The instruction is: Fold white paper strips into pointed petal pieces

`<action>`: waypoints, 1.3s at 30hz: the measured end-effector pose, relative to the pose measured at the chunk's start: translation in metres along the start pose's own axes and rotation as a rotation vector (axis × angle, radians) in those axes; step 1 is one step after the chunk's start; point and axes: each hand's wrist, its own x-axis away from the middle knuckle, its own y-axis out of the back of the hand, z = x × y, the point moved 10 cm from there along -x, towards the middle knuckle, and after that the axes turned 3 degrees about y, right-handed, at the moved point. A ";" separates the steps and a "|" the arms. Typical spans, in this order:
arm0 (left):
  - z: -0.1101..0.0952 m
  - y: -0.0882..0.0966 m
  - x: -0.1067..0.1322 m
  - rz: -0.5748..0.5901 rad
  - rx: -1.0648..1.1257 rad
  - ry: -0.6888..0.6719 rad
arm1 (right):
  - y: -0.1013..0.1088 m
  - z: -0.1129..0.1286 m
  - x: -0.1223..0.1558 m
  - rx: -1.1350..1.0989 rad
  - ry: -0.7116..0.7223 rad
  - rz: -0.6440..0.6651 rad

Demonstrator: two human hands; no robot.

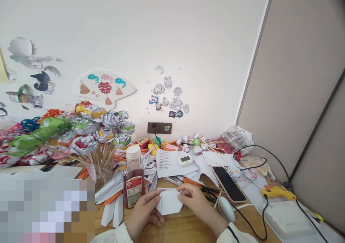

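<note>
A small folded piece of white paper is held up between both hands, just over the wooden table. My left hand pinches its left edge between thumb and fingers. On the other side my right hand grips the upper right corner the same way. The paper's lower corners look cut or folded at a slant. Close by my left hand stands a glass bottle of reddish-brown liquid with a white cap. A white computer mouse lies beside my right wrist.
Paper flowers on sticks fill a clear cup at the left. Folded paper strips lie behind the bottle. A handwritten sheet, white timer, phone, yellow glue gun with its cable, and white box spread towards the right.
</note>
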 end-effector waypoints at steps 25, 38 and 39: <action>-0.021 0.001 0.011 -0.052 0.057 -0.103 | 0.001 0.014 -0.001 -0.057 0.090 -0.077; -0.001 0.001 0.000 -0.034 -0.024 0.009 | -0.002 0.038 0.007 0.324 0.271 -0.074; -0.002 0.001 0.001 -0.037 -0.036 -0.004 | -0.004 0.041 0.008 0.361 0.274 -0.059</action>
